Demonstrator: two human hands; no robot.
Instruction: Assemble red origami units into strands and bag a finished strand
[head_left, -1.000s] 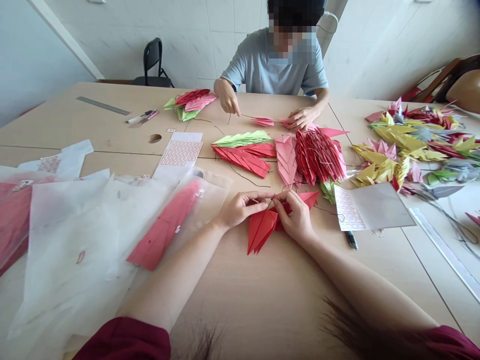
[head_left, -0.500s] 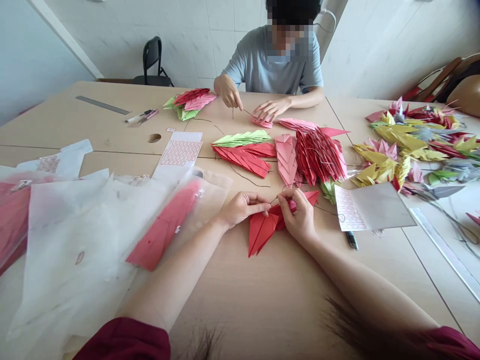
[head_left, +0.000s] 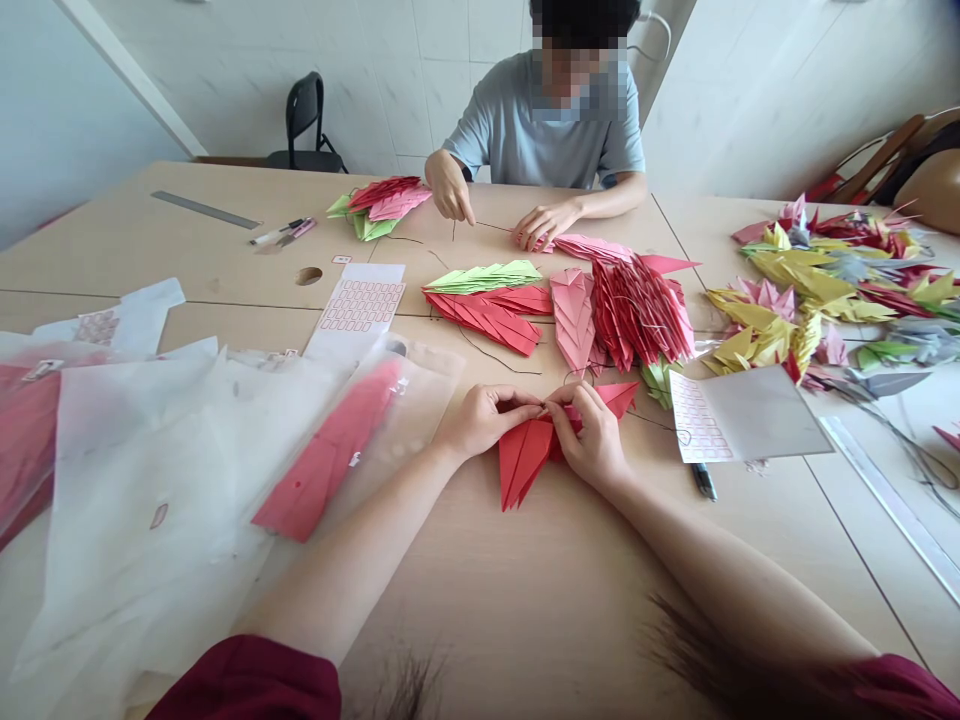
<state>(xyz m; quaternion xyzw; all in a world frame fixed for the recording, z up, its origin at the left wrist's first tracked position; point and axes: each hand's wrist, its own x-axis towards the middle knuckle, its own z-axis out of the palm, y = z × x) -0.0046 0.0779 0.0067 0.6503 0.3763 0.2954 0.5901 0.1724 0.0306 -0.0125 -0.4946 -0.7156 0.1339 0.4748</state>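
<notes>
A red folded-paper piece [head_left: 525, 462] with pointed flaps lies on the table under my hands, partly covered by them. Just above its upper edge, my left hand [head_left: 487, 420] is closed in a pinch. My right hand [head_left: 589, 430] pinches from the other side, its fingertips meeting those of the left. Between them they grip a thin dark thread, mostly hidden by the fingers. A dark loop of it rises behind my right fingers. Beyond my hands lie pink folded paper [head_left: 574, 318], a dark red pleated bundle [head_left: 634, 310] and a light green folded strip [head_left: 486, 277].
Across the table, a co-worker's hands [head_left: 544, 222] handle a dark thread and pink paper. Plastic bags [head_left: 165, 480] with red paper cover the left side. To the right are a label sheet [head_left: 772, 415], a pen [head_left: 703, 482], a clear ruler [head_left: 892, 500] and yellow folded pieces [head_left: 810, 275].
My hands have come together, closing the short span of thread between them. The red paper's front flap shifted slightly. The co-worker's left hand moved a little and the thread there lies lower.
</notes>
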